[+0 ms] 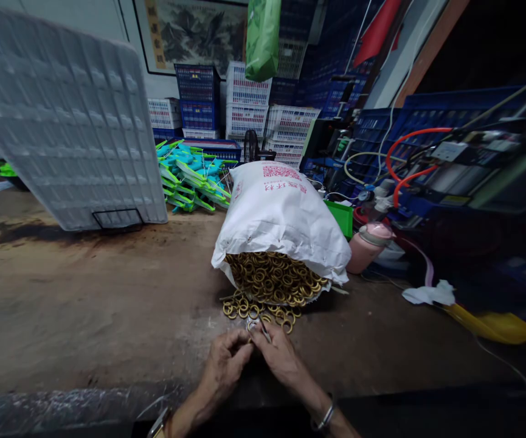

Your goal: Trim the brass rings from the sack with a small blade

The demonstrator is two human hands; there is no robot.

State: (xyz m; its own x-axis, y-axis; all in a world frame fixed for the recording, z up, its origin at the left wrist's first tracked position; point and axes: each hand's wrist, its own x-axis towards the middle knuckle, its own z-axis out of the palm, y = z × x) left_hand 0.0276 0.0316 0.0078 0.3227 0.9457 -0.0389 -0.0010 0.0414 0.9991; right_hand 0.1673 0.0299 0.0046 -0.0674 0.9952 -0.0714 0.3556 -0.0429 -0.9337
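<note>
A white woven sack (285,213) lies on its side on the table, its open mouth facing me. Gold-coloured rings (272,277) fill the mouth, and several loose rings (243,306) have spilled onto the tabletop just beyond my fingers. My left hand (227,363) is closed in a pinch at the front of the table; a small gold-coloured bit, apparently a ring, shows at its fingertips. Close beside it, my right hand (281,358) is closed around a thin metal tool (265,328), whose exact kind I cannot make out. The fingertips of both hands nearly meet.
A ribbed translucent tray (75,121) stands upright in a black wire stand (117,219) at left. Teal-and-green plastic parts (192,176) are piled behind. To the right are a pink bottle (370,246), a yellow scoop-like piece (495,324) and a machine with red hoses (397,159).
</note>
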